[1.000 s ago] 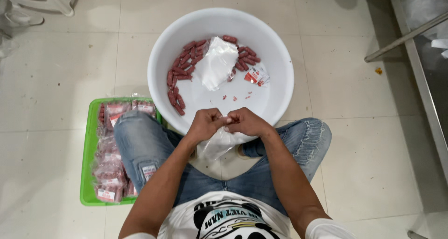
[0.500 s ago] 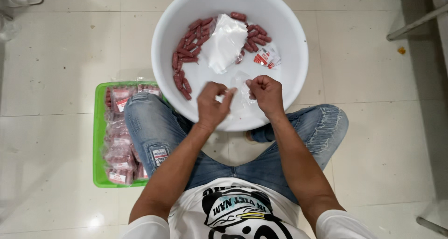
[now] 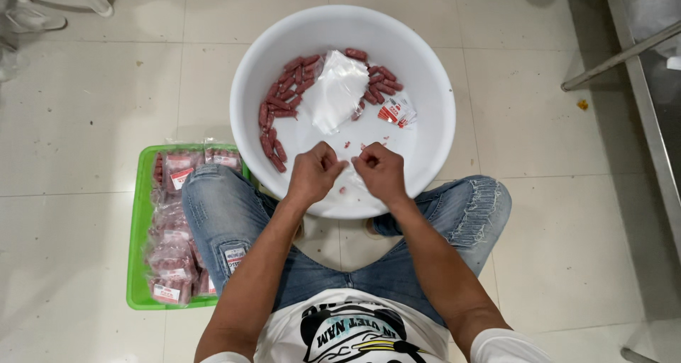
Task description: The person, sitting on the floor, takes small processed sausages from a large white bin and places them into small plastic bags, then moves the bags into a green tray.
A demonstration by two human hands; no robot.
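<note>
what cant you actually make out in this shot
- Head view: what the left hand and right hand pinch between them; curled fingers hide it.
- Small packet in the white basin: contents too small.
- Green tray: partly hidden by the knee.
</note>
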